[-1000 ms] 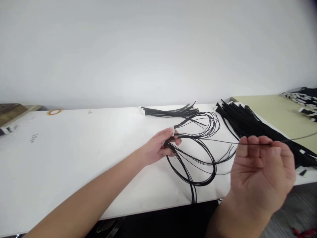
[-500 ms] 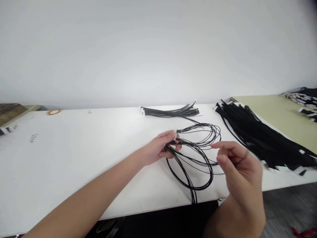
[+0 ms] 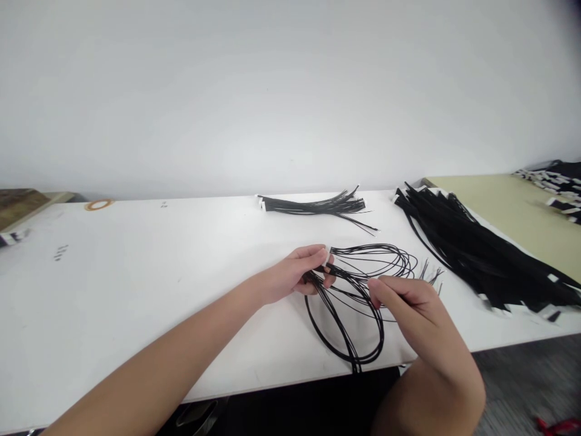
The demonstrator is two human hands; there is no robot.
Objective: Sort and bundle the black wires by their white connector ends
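Several thin, glossy black wire loops point(image 3: 355, 358)

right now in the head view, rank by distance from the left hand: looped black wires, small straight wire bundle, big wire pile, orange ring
1. Looped thin black wires: in the left hand's grip.
2. Small straight bundle of black wires: just behind.
3. Big pile of black wires: far right.
4. Flat orange ring: far left, back.
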